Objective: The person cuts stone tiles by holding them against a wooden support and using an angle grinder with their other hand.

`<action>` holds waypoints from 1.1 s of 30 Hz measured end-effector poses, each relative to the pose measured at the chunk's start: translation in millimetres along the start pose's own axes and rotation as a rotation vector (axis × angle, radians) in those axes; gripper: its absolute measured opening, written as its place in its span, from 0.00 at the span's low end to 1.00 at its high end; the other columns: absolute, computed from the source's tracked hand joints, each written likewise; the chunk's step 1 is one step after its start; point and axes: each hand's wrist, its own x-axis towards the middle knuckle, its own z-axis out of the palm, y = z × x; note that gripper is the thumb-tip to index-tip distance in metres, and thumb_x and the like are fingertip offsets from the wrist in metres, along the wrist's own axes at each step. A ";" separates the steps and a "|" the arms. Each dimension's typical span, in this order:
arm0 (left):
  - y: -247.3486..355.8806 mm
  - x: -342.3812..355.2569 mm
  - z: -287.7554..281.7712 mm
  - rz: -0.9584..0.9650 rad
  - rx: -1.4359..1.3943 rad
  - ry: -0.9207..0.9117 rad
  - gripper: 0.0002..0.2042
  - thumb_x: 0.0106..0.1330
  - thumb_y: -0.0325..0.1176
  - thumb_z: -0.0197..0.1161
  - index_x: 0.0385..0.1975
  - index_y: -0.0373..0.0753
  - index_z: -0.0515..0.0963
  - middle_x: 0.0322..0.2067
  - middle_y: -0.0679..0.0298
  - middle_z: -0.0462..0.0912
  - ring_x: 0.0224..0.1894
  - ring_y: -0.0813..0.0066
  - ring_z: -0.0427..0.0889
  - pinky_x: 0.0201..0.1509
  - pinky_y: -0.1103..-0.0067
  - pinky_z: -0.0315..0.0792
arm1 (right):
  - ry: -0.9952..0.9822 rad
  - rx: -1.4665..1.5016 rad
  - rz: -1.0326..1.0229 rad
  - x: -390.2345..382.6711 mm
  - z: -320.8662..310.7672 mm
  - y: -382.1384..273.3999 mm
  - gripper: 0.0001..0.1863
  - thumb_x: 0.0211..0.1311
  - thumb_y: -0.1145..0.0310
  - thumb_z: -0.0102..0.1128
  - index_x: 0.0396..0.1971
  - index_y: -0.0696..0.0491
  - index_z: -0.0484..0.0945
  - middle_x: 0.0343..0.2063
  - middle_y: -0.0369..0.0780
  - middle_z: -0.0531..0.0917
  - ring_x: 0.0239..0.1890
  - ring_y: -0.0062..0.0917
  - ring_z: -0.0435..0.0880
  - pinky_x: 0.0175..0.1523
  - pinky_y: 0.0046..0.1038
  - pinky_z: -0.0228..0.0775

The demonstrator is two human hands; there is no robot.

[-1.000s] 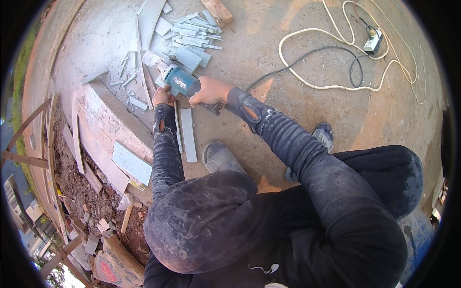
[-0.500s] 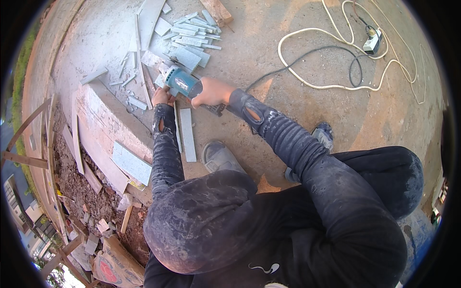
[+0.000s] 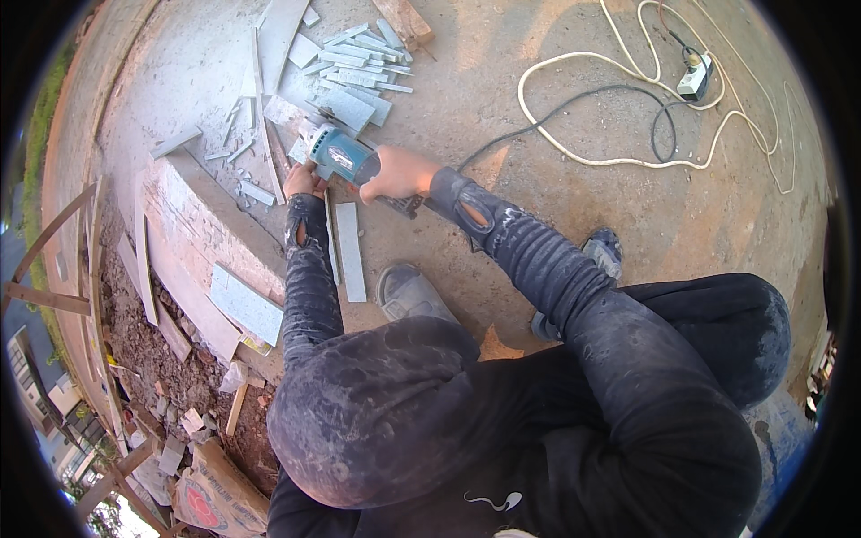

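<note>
My right hand (image 3: 401, 172) is wrapped round the rear of a teal handheld power cutter (image 3: 343, 152), whose grey head points up and to the left. A disc-like dark edge shows by that head, over grey tile pieces (image 3: 348, 108). Close beside the cutter, on its left, my left hand (image 3: 306, 179) has its fingers closed near a narrow strip; what they hold is mostly hidden under the tool. One long grey tile strip (image 3: 352, 251) lies on the concrete just below the cutter.
Cut tile strips (image 3: 359, 58) lie piled beyond the cutter, near a wooden block (image 3: 406, 22). A dark cord runs right toward a white power strip (image 3: 695, 79) and a looped cream cable (image 3: 574, 160). Left are a concrete ledge (image 3: 206, 211), boards and a paper sack (image 3: 215, 493).
The cutter and my right hand have shifted very slightly to the right. Both hands keep their hold, and the tiles around them look the same.
</note>
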 end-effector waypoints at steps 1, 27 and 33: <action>0.6 1.9 -1.9 -0.009 0.003 -0.015 0.24 0.64 0.21 0.58 0.61 0.38 0.65 0.44 0.56 0.79 0.38 0.62 0.84 0.37 0.67 0.82 | 0.016 0.022 -0.016 -0.1 0.5 0.5 0.33 0.27 0.54 0.72 0.31 0.67 0.81 0.30 0.56 0.84 0.31 0.42 0.86 0.39 0.33 0.77; -0.5 4.9 -0.3 -0.015 -0.002 0.023 0.20 0.65 0.22 0.57 0.57 0.36 0.65 0.43 0.54 0.80 0.41 0.59 0.85 0.39 0.64 0.83 | -0.003 -0.021 0.039 -13.5 -7.0 -3.2 0.36 0.26 0.54 0.72 0.36 0.66 0.80 0.32 0.53 0.85 0.32 0.39 0.86 0.38 0.32 0.77; 1.5 -1.0 1.8 -0.015 -0.008 0.034 0.19 0.66 0.22 0.56 0.57 0.36 0.65 0.44 0.54 0.80 0.40 0.58 0.85 0.38 0.63 0.83 | -0.041 -0.046 0.070 -21.4 -10.2 -7.5 0.31 0.34 0.56 0.72 0.39 0.62 0.78 0.31 0.47 0.84 0.32 0.34 0.84 0.38 0.31 0.74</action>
